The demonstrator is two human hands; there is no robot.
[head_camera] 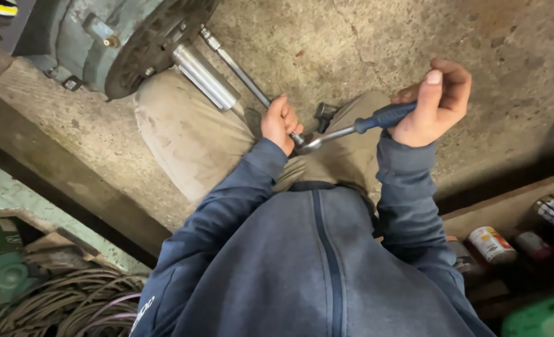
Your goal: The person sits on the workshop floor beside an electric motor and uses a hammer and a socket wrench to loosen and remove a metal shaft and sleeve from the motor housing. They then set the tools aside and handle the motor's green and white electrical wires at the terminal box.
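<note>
The person's right hand [431, 106] was wrapped around the blue grip of a chrome ratchet wrench with a blue handle [352, 130]; its fingers [451, 78] were curled tight over the far end of the grip, and the thumb lay pressed along the handle's near side. The bare metal shank ran leftward out of that fist to the ratchet head, which sat just beside the left hand [280, 123]. The left hand's fingers were closed in a fist around the near end of a long chrome extension bar [239, 70], right where bar and ratchet head met, so the head lay touching the heel of that hand. From there the bar slanted far and left toward a grey-green metal machine housing with a dark round flange [136, 47], next to a polished steel cylinder [205, 76]. Both hands hovered above the person's knees in tan trousers [183, 134], over a rough concrete floor [364, 37]. Near right, several tins [492, 244] stood on a low shelf; near left lay a coil of wires [83, 302].
</note>
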